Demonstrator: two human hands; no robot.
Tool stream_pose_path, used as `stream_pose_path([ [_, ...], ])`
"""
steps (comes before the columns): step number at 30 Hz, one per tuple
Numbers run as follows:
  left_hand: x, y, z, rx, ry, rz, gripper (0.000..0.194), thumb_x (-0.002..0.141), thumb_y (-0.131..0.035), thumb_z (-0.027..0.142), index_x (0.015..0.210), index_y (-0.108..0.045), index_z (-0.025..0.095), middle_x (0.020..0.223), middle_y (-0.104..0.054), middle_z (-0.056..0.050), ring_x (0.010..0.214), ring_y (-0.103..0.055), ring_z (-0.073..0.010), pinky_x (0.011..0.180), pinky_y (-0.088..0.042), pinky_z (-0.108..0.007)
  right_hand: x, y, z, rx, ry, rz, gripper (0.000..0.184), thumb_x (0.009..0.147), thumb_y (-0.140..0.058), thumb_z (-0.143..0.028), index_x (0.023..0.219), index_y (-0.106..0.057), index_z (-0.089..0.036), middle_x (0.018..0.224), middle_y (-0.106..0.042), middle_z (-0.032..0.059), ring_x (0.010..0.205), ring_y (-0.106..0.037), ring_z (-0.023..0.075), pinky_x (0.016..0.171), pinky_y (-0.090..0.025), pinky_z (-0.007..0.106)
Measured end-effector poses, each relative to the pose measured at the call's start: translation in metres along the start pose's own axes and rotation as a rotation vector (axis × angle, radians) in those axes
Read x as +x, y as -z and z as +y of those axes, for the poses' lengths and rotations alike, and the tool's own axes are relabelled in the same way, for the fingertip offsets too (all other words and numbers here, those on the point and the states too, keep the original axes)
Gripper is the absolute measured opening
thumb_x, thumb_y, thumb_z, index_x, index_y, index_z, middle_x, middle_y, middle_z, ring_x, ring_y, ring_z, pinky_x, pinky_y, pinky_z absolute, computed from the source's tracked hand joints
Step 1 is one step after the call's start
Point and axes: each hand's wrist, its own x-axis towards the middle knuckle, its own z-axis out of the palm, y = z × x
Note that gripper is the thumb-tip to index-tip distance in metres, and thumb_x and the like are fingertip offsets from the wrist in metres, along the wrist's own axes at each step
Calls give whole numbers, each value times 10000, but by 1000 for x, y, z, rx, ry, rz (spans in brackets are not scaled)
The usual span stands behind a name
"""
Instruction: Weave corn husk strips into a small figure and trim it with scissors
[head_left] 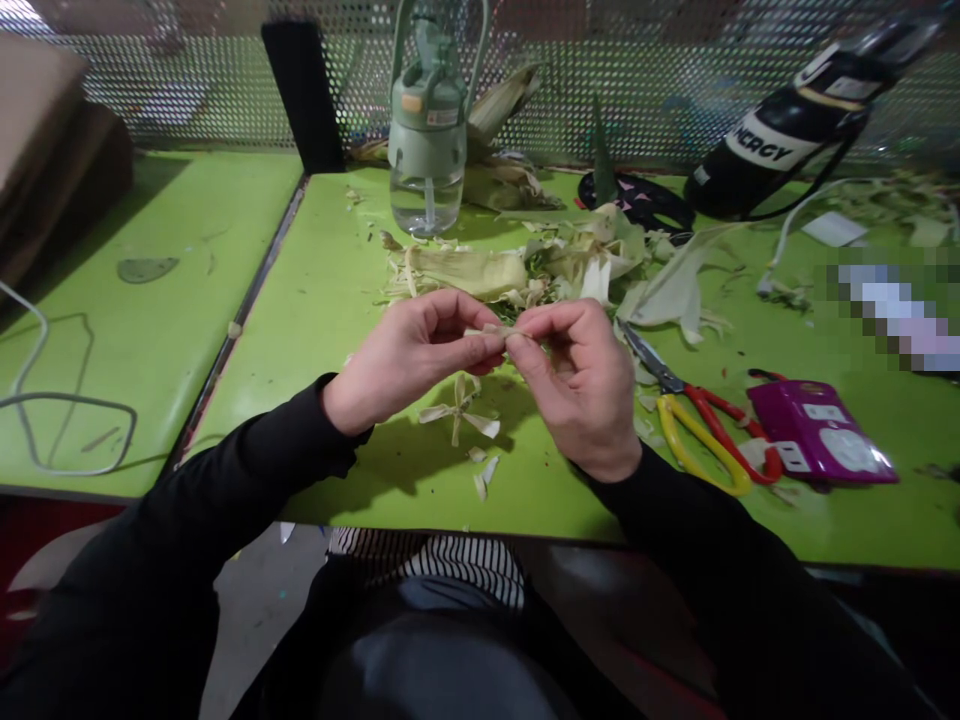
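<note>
My left hand (416, 355) and my right hand (581, 385) meet above the green table (315, 330), both pinching a thin pale strip of corn husk (501, 331) between thumb and fingertips. Under the hands lies a small knotted husk piece (459, 410) with a few scraps beside it. A pile of corn husks (525, 270) spreads just behind the hands.
Scissors with red and yellow handles (694, 415) lie to the right, next to a purple packet (817, 432). A pale green water bottle (429, 120) stands at the back, a black bag (787, 130) at the back right, and a white cable (60, 400) on the left table.
</note>
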Motion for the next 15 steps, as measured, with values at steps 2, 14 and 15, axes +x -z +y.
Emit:
stream_pose_path([
  [2, 0, -1, -2, 33, -19, 7, 143, 837, -745, 218, 881, -647, 125, 790, -693, -23, 728, -671, -109, 728, -589, -251, 0, 0, 0, 39, -32, -6, 84, 918, -642, -225, 974, -581, -241, 850, -640, -21, 759, -640, 135, 624, -544, 283],
  [14, 0, -2, -1, 34, 1, 7, 148, 861, -727, 241, 868, -627, 133, 770, -691, -13, 702, -671, -100, 684, -569, -229, 3, -1, 1, 79, 15, 38, 107, 896, -646, -173, 939, -574, -240, 931, -670, -2, 820, -648, 139, 712, -568, 319],
  [15, 0, -1, 0, -23, 54, -12, 141, 871, -718, 236, 877, -623, 131, 773, -695, -12, 705, -679, -97, 685, -571, -225, 2, -1, 2, 57, 46, 43, 115, 892, -648, -170, 941, -576, -244, 935, -673, 0, 832, -650, 146, 729, -568, 335],
])
